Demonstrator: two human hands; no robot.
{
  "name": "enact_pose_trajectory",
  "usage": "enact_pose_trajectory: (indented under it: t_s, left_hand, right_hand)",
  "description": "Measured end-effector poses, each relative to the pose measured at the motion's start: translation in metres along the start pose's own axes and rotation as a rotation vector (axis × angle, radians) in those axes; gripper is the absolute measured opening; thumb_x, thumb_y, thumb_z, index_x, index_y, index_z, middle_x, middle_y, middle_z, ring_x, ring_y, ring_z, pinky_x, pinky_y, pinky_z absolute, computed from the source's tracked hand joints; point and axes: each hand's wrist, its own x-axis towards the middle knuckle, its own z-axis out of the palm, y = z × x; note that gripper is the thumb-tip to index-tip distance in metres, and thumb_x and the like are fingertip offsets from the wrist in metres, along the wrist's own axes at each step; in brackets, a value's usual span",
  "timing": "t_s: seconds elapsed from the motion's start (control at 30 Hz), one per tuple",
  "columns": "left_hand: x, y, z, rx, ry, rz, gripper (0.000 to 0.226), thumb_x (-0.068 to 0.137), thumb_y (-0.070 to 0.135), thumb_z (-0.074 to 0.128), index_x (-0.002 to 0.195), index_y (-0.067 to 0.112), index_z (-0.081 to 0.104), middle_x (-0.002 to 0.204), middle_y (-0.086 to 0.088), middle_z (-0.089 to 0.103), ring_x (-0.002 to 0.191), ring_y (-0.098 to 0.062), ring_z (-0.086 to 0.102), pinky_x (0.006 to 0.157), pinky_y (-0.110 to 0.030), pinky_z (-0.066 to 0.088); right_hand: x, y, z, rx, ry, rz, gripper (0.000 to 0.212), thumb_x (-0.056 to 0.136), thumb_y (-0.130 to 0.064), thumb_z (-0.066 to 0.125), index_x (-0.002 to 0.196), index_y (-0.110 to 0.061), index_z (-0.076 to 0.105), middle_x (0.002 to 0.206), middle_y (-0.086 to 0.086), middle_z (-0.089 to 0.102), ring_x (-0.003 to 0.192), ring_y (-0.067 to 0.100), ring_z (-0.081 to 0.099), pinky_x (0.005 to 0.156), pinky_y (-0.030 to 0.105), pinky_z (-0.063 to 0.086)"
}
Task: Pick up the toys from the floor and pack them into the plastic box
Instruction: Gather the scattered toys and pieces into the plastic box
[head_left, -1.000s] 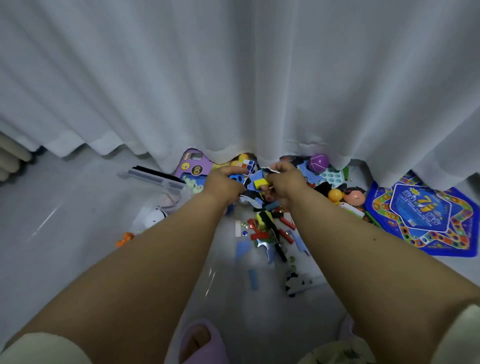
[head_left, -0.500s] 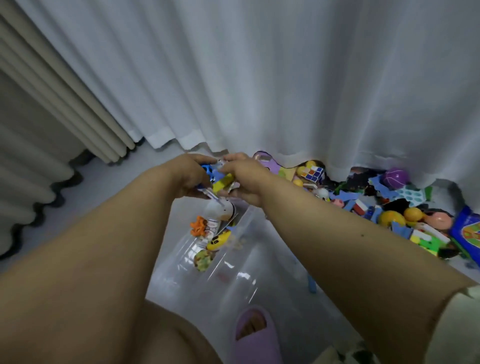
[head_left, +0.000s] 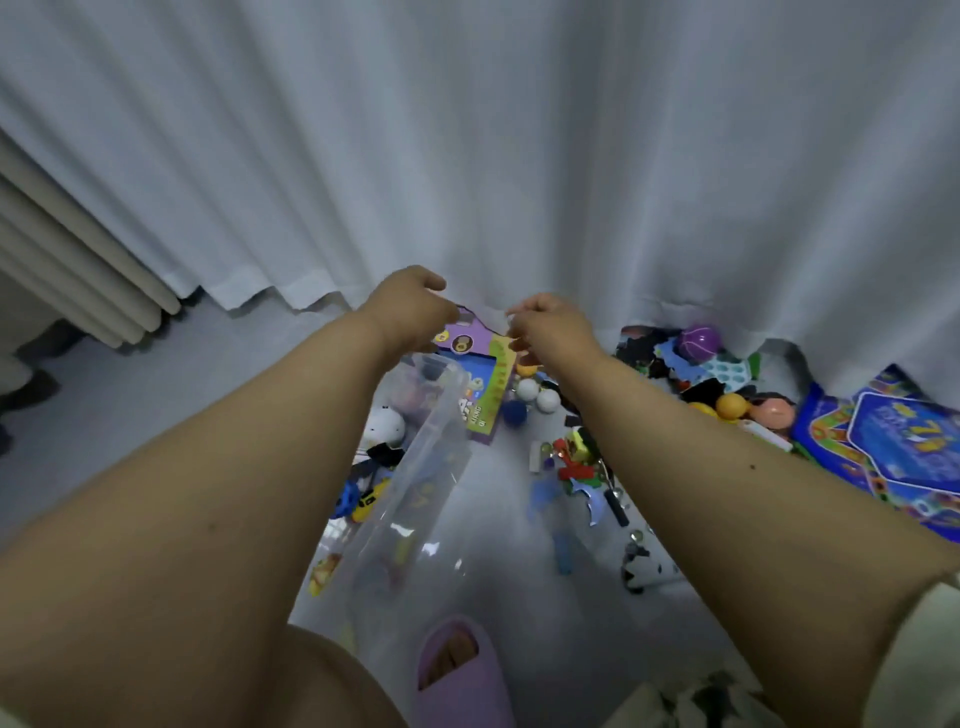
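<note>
Both hands, left hand (head_left: 410, 309) and right hand (head_left: 545, 325), fingers loosely curled and holding nothing visible, hover at the plastic box's (head_left: 415, 483) 12 o'clock; reaching next toward the toy pile (head_left: 576, 457) at 3 o'clock seems best.

Home room: white floor-length curtain (head_left: 519, 156) at 12 o'clock, toys (head_left: 576, 457) strewn on pale floor (head_left: 130, 395), slipper (head_left: 457, 670) at 6 o'clock.

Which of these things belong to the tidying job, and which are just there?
Job:
- clear plastic box
- purple toy card
- white balls
- purple ball
- blue game board

Just there:
- white curtain
- purple slipper
</note>
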Motion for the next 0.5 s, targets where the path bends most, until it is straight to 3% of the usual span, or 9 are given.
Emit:
enact_pose_trajectory:
  t_s: [0.13,0.2,0.27,0.33,0.4,0.5]
  left_hand:
    - [0.001,0.014,0.053,0.105,-0.184,0.051,0.046,0.085,0.009,0.066,0.128,0.010,0.050,0.112,-0.017,0.059,0.097,-0.027,0.063,0.078,-0.040,0.058]
    - [0.002,0.013,0.079,0.223,-0.260,0.053,0.042,0.085,0.010,0.067,0.124,0.009,0.052,0.111,-0.015,0.059,0.101,-0.030,0.063,0.082,-0.045,0.057]
    - [0.003,0.005,0.108,0.332,-0.332,0.031,0.032,0.085,0.011,0.066,0.115,0.007,0.057,0.107,-0.017,0.060,0.099,-0.031,0.064,0.081,-0.047,0.057]
    - [0.007,-0.013,0.139,0.339,-0.392,-0.056,0.018,0.086,0.011,0.066,0.102,0.005,0.060,0.097,-0.016,0.062,0.091,-0.027,0.064,0.076,-0.043,0.059]
    - [0.010,-0.043,0.170,0.350,-0.430,-0.134,0.018,0.087,0.009,0.063,0.104,0.003,0.060,0.099,-0.013,0.062,0.088,-0.025,0.065,0.073,-0.039,0.059]
    - [0.003,-0.093,0.205,0.530,-0.440,-0.168,0.027,0.087,0.014,0.059,0.111,0.003,0.060,0.107,-0.013,0.065,0.095,-0.028,0.066,0.082,-0.036,0.056]
  right_hand:
    - [0.009,0.051,-0.062,-0.324,0.035,0.133,0.019,0.085,-0.015,0.055,0.066,-0.018,0.052,0.082,0.011,0.059,0.075,0.025,0.057,0.077,0.042,0.054]
    - [0.002,0.080,-0.086,-0.440,0.011,0.184,0.015,0.085,-0.014,0.057,0.071,-0.015,0.054,0.084,0.012,0.059,0.077,0.026,0.057,0.078,0.041,0.053]
    - [-0.008,0.106,-0.106,-0.665,-0.052,0.210,0.009,0.087,-0.012,0.056,0.081,-0.006,0.055,0.088,0.017,0.057,0.081,0.027,0.054,0.073,0.039,0.048]
    - [-0.022,0.127,-0.120,-0.874,-0.142,0.245,0.018,0.089,-0.015,0.057,0.099,0.000,0.058,0.095,0.018,0.057,0.089,0.032,0.056,0.073,0.038,0.046]
    - [-0.034,0.148,-0.128,-1.003,-0.227,0.283,0.029,0.087,-0.021,0.061,0.110,-0.003,0.057,0.102,0.015,0.058,0.096,0.031,0.057,0.074,0.034,0.045]
    - [-0.043,0.184,-0.116,-1.097,-0.304,0.334,0.046,0.083,-0.020,0.063,0.126,-0.009,0.051,0.122,0.016,0.057,0.109,0.030,0.056,0.083,0.034,0.048]
